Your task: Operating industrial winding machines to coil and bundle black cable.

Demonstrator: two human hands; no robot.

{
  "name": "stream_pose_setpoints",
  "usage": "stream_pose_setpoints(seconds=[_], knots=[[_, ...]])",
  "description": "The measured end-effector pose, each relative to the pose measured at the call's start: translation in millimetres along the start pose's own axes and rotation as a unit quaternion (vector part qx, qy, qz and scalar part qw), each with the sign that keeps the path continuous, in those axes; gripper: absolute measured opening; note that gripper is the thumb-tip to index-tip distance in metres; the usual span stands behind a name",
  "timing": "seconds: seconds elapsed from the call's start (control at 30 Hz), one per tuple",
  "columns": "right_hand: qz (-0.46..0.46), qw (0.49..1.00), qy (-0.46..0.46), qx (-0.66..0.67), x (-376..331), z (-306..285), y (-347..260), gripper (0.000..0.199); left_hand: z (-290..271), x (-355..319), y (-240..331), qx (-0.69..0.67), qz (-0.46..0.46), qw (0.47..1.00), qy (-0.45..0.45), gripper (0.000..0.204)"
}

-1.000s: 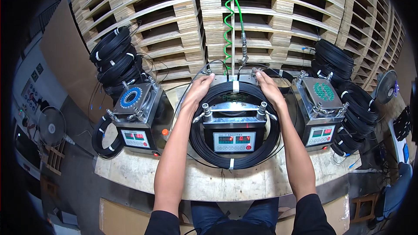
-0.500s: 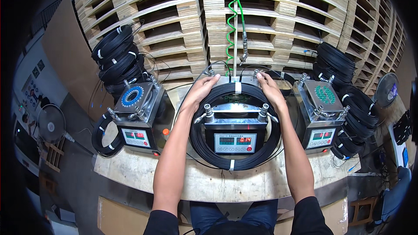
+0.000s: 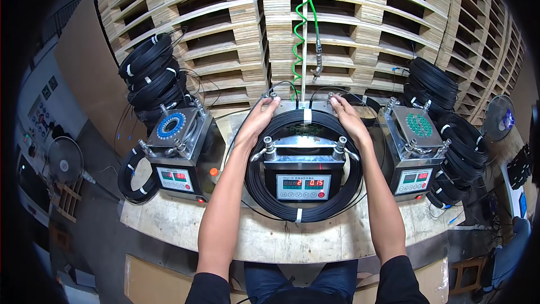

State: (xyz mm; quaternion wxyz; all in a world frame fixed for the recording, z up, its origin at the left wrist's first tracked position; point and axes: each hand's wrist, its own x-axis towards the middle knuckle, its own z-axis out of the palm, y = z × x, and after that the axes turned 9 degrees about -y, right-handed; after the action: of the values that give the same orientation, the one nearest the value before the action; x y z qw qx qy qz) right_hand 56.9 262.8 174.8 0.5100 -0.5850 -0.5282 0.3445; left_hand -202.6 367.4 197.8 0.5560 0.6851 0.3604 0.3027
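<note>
In front of me a polishing machine (image 3: 316,166) with a lit red display stands in the middle of the bench. A coil of black cable (image 3: 299,214), tied with white bands, lies around it. Cable ends rise to the machine's far side. My left hand (image 3: 259,121) is closed at the far left corner, its thumb by the silver clamp post (image 3: 274,95). My right hand (image 3: 351,118) does likewise at the far right post (image 3: 331,96). Both hands' other fingers are partly hidden. Two near clamp posts with levers stand along the machine's front.
Similar machines stand at left (image 3: 175,177) and right (image 3: 414,180), topped by blue and green rings of connectors. Stacked black cable coils (image 3: 151,79) flank them. A green spiral air hose (image 3: 316,17) hangs before wooden pallets (image 3: 225,28). An orange-capped bottle (image 3: 214,173) sits beside my left forearm.
The middle machine's display has changed its digits, and its left field is now lit brighter. My hands stay at the far corners, with only a slight shift of the fingers.
</note>
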Motion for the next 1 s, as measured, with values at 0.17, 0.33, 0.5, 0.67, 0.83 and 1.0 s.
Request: stream_pose_setpoints(seconds=[0.17, 0.33, 0.5, 0.67, 0.83, 1.0], knots=[[0.01, 0.996, 0.051, -0.079, 3.6, 2.3, 2.4, 0.073, -3.0, 0.0, 3.4, 0.015, -0.016, 1.0, -0.015, 0.084], [0.025, 0.993, 0.065, -0.097, -0.4, 2.3, -2.2, 0.074, -1.9, 5.3, -1.6, 0.072, -0.011, 0.997, 0.002, 0.085], [-0.008, 0.999, 0.016, -0.035, 0.3, 2.3, -0.3, 0.071, -1.5, 4.8, -3.6, 0.04, 0.011, 0.999, 0.015, 0.086], [-0.01, 0.999, 0.035, -0.032, 4.0, 1.2, 5.6, 0.069, -1.3, -1.0, 3.6, -0.004, -0.036, 0.999, 0.005, 0.091], [-0.004, 0.998, 0.043, -0.041, 4.6, 0.6, 7.4, 0.068, -5.3, 4.0, -5.1, -0.045, -0.016, 0.999, -0.025, 0.092], [0.0, 0.996, 0.054, -0.074, 3.5, 0.7, 6.0, 0.068, -8.7, 12.2, -13.3, -0.028, -0.003, 0.999, -0.043, 0.083]])
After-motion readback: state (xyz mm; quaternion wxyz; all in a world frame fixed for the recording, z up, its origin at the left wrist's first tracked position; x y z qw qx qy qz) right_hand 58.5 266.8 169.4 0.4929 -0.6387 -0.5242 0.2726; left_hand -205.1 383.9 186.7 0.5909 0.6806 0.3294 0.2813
